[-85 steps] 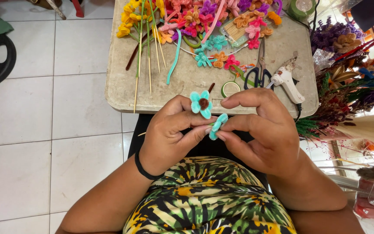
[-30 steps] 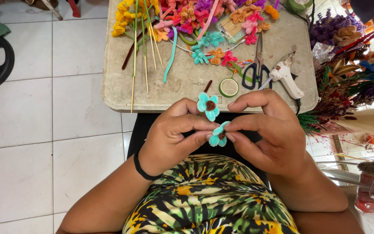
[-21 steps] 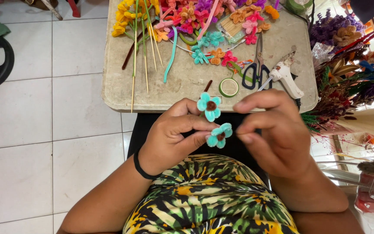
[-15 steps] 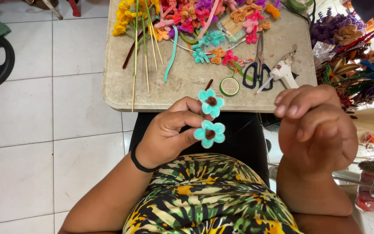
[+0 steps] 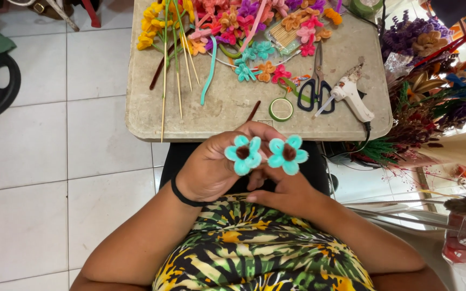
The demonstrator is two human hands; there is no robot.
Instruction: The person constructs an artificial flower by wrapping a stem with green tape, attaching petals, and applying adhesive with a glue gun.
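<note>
A small beige table (image 5: pixel 227 116) with rounded corners stands on a white tiled floor (image 5: pixel 39 161). A green tape roll (image 5: pixel 281 109) lies near its front edge. Just right of the roll lie black-handled scissors (image 5: pixel 317 86), and beyond them a white glue gun (image 5: pixel 350 97) at the right edge. Left of the roll, thin wooden sticks (image 5: pixel 180 81) and a teal pipe cleaner (image 5: pixel 209 75) run toward the front. Behind the roll, pipe-cleaner flowers (image 5: pixel 233 21) in many colours crowd the back.
</note>
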